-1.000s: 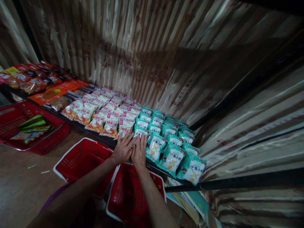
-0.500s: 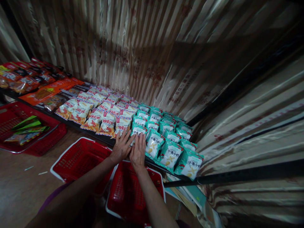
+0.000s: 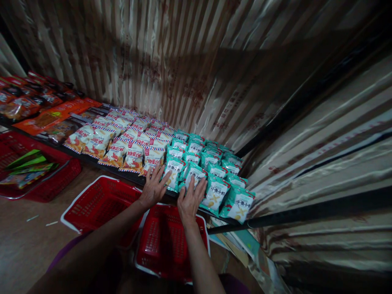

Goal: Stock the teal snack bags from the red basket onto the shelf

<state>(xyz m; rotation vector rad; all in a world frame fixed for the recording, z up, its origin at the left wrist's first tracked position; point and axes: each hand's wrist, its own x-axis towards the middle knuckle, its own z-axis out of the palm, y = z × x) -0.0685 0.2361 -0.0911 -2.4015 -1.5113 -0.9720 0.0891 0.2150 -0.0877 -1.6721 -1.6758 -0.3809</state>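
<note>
Rows of green-and-white snack bags (image 3: 214, 195) stand on the right end of a low black shelf. My right hand (image 3: 190, 202) lies with fingers spread against the front of one green snack bag (image 3: 196, 174) in the front row. Just left of it, my left hand (image 3: 153, 188) is open, its fingertips at the left edge of another green snack bag (image 3: 174, 169), beside the white-and-orange snack bags (image 3: 154, 155). Neither hand is closed around a bag.
Two red baskets, one left (image 3: 101, 200) and one right (image 3: 156, 245), sit on the floor below the shelf (image 3: 134, 176). Another red basket (image 3: 65, 179) holds several packets. Orange packs (image 3: 49, 118) lie farther left. Striped sheeting (image 3: 196, 73) hangs behind; a dark pole (image 3: 290, 226) runs right.
My right hand has moved right, from the left front green bag to the one beside it. My left hand has stayed near the left bag, its fingers now off the bag's face.
</note>
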